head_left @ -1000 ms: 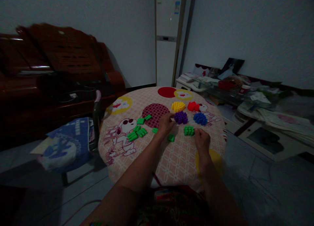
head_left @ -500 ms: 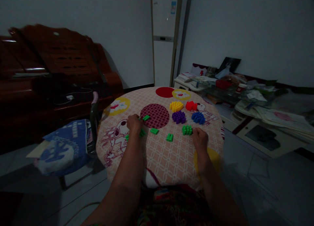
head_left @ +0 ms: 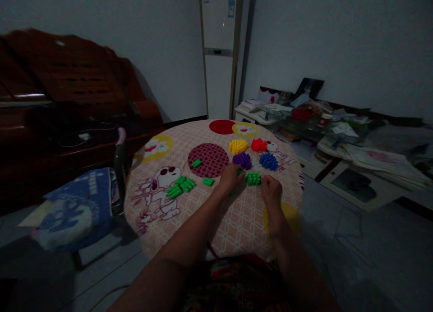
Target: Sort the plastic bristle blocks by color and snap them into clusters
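My left hand [head_left: 231,180] is closed in a pinch on a small green building block [head_left: 239,171], just left of a standing cluster of green building blocks [head_left: 253,179]. My right hand [head_left: 271,191] has its fingers curled together, with the tips against that cluster's right side. Another bit of green shows beneath my left hand, mostly hidden. Left of my hands lie a loose green block [head_left: 207,181], a group of several green blocks [head_left: 181,185] and one more green block [head_left: 196,163]. A purple cluster [head_left: 242,160] stands just behind my left hand.
Further clusters stand on the round, cloth-covered table [head_left: 237,221]: yellow [head_left: 238,146], red [head_left: 259,145] and blue [head_left: 268,161]. A chair with a blue cloth [head_left: 79,208] is at the left, near a wooden sofa [head_left: 77,81]. A cluttered glass-topped cabinet [head_left: 304,122] stands right.
My left hand went left to the green block group, then came back right with a green block to the green cluster. My right hand stayed beside that cluster. The view turned slightly right.
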{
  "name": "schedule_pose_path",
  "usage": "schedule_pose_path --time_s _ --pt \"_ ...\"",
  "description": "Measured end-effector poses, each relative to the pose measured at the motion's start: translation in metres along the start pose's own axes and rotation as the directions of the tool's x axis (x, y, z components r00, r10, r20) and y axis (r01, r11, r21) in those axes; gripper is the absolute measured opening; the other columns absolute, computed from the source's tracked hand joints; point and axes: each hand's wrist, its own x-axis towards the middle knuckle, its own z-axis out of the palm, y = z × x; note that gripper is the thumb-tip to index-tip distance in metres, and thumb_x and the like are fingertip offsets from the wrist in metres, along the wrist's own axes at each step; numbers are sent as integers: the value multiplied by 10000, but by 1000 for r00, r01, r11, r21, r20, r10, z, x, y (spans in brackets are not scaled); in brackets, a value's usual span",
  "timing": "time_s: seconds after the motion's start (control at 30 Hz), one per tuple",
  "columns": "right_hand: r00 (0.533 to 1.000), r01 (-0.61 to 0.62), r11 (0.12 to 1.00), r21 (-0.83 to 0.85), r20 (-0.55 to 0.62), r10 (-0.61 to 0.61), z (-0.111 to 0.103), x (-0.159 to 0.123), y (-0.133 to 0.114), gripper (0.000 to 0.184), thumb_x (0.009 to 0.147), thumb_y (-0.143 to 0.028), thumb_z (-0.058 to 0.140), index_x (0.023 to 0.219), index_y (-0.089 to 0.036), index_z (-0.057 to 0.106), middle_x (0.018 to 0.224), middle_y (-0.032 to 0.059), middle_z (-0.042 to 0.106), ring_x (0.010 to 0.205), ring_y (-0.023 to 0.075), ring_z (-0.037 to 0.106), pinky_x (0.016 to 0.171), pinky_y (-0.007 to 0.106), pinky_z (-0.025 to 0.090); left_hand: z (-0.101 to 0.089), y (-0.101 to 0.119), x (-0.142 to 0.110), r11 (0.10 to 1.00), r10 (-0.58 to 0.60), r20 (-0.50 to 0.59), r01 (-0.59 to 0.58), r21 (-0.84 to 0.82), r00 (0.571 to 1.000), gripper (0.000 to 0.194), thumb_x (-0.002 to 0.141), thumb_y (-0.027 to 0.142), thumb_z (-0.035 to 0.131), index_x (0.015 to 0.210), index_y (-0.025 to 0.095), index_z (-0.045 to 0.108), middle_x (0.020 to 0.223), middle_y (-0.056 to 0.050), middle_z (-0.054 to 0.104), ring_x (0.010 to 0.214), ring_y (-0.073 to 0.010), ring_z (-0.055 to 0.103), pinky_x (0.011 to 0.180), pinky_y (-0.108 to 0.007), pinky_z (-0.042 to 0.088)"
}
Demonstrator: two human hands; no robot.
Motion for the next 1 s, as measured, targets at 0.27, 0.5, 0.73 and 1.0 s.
schedule_pose_path --time_s 0.27,0.5,0.73,1.0 --pt "1000 -1 1000 -22 0 1 0 0 0 369 920 -403 412 610 -212 474 571 -15 471 587 137 390 586 280 228 2 -12 -4 979 86 174 -51 -196 981 673 645 173 795 1295 160 621 1121 -76 730 943 -204 690 848 -279 536" --pt "1000 17 1000 -18 -3 -17 -1 0 0 377 926 -414 407 611 -218 472 570 -12 483 591 144 395 584 279 243 10 -10 -4 979 100 136 -73 -193 986 395 691 176 723 1085 151 696 1008 -61 736 882 -194 684 779 -265 534" --pt "1000 23 1000 -17 11 -23 -3 -1 -2 384 933 -415 405 618 -214 495 583 -3 505 594 147 418 589 277 265 9 -6 -6 983 96 151 -70 -170 984 385 688 204 730 1068 149 697 994 -60 732 872 -193 673 761 -263 511" --pt "998 41 999 -2 43 -41 -2 0 1 373 914 -422 427 656 -194 571 610 5 538 596 145 433 597 278 269 14 -4 -7 983 119 154 -94 -158 981 402 685 215 752 1078 141 714 1014 -64 727 899 -206 669 796 -271 511"
